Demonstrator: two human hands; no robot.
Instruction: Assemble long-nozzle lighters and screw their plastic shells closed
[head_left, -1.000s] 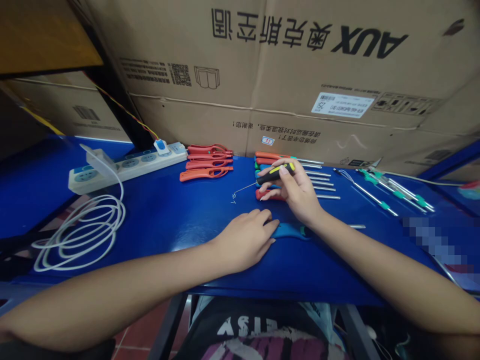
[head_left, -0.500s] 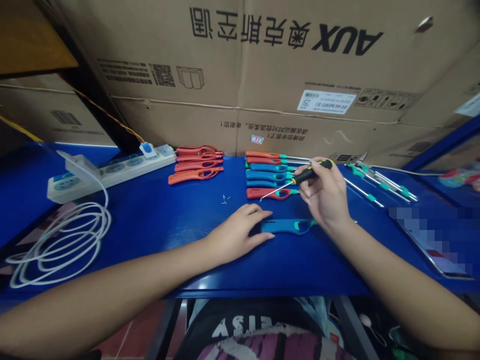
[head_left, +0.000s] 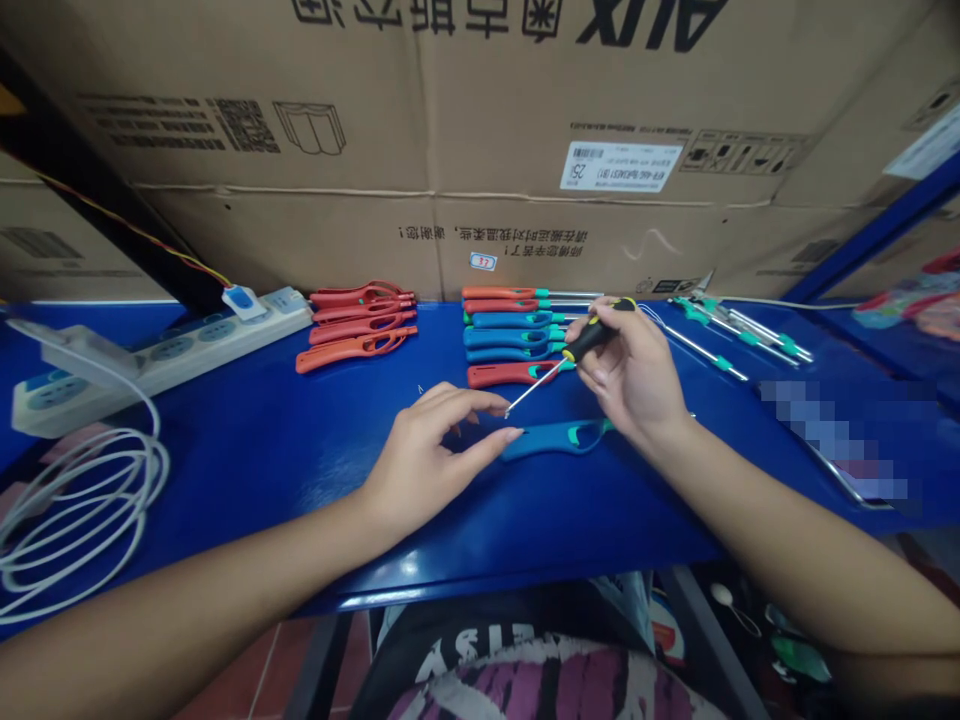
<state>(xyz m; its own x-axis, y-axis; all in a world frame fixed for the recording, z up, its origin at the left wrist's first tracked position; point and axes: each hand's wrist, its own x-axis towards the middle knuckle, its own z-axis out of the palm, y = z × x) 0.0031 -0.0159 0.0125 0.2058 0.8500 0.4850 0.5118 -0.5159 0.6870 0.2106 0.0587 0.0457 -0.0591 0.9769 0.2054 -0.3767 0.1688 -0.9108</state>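
My right hand (head_left: pixel 637 375) is closed around the black and yellow handle of a screwdriver (head_left: pixel 544 382), whose thin shaft points down to the left. Its tip is by the index fingertip of my left hand (head_left: pixel 427 450); whether a small screw sits on it I cannot make out. The left thumb and index finger are apart, the thumb at the near end of a blue long-nosed lighter (head_left: pixel 551 440). That lighter lies flat on the blue table (head_left: pixel 480 535), its right part hidden behind my right hand. Several red and blue lighters (head_left: pixel 506 374) lie in a row beyond.
Red and orange handle shells (head_left: pixel 349 355) are stacked at the back left, beside a white power strip (head_left: pixel 180 355) and a coiled white cable (head_left: pixel 90 520). Metal tubes with green ends (head_left: pixel 739 325) lie back right, near a phone-like device (head_left: pixel 832 450). A cardboard box (head_left: pixel 300 230) stands behind.
My left hand has lifted off the blue lighter's end and opened towards the screwdriver tip. The screwdriver, still in my right hand, has come closer to the left fingers. The view has shifted.
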